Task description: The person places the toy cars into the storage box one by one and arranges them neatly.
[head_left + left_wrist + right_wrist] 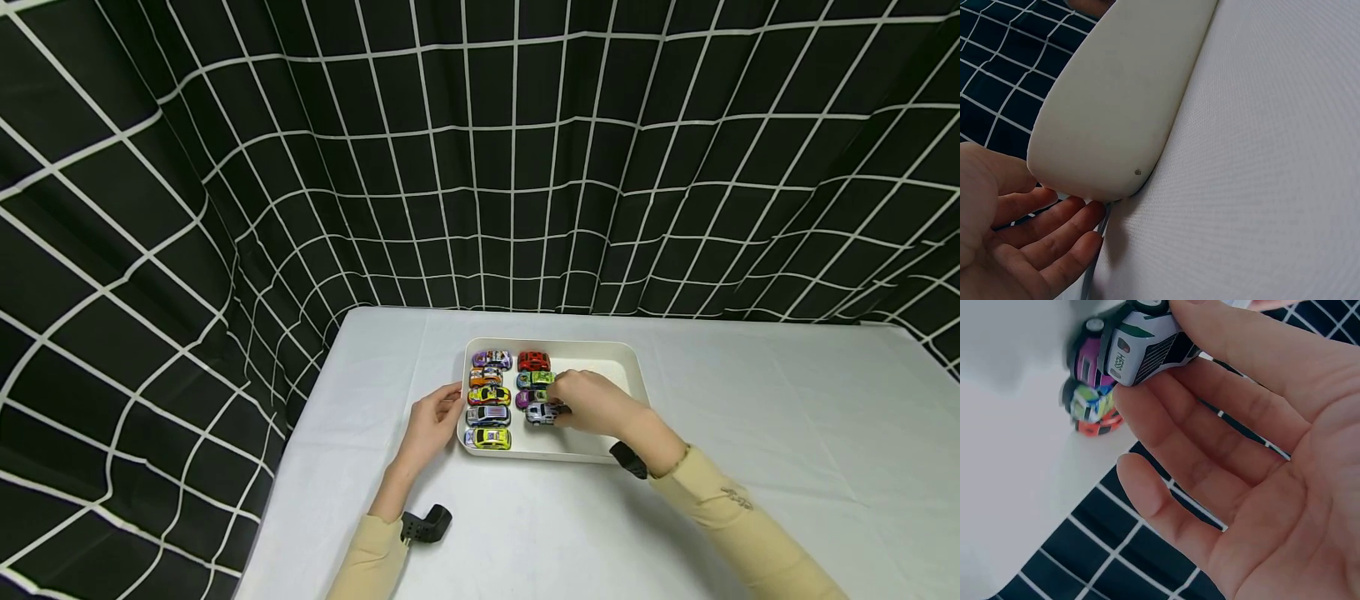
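Observation:
A white tray [581,456] holds toy cars in two columns. My right hand [596,404] pinches a silver-and-black toy car [542,413] between thumb and fingers, at the near end of the second column. In the right wrist view this toy car [1141,350] appears tilted beside a purple toy car [1089,362]. Beyond that in the column are a green-and-blue toy car [536,380] and a red toy car [534,361]. With loosely bent fingers, my left hand [432,422] touches the outside of the tray's left end; the left wrist view shows the fingertips against its wall [1085,156].
The left column holds several toy cars, among them a purple-and-white one [492,359], a yellow-and-red one [489,396] and a yellow one [489,438] nearest me. A white cloth covers the table [750,400]. Black curtains with a white grid [487,158] hang behind and at the left.

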`<control>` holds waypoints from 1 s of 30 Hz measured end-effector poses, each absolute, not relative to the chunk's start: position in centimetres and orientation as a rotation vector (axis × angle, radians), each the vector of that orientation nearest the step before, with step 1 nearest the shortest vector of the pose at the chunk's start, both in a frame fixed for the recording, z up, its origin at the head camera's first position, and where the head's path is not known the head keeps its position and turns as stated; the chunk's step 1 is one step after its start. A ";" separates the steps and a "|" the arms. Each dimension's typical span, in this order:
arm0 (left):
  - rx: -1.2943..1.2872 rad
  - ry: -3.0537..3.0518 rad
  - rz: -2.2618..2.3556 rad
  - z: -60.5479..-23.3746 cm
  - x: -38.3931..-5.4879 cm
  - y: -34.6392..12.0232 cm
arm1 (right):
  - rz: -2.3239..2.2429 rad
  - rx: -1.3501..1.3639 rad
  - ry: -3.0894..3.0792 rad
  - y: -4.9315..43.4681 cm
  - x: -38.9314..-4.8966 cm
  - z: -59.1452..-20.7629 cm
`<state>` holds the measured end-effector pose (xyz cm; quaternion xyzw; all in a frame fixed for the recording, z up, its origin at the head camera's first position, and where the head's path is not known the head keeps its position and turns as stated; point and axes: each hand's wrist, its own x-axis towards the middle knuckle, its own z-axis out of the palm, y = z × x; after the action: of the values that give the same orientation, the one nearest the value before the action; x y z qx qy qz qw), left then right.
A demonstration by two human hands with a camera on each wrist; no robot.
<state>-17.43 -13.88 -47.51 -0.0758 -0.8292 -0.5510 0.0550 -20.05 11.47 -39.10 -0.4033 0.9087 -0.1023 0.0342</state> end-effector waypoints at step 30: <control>-0.217 -2.513 -1.668 -47.4 -17.5 -13.8 | -0.147 -1.224 2.771 9.5 -20.7 -40.3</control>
<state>-17.46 -13.78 -47.37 -0.0717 -0.8296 -0.5506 0.0586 -20.68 9.48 -40.25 -0.4030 0.9123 -0.0483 0.0544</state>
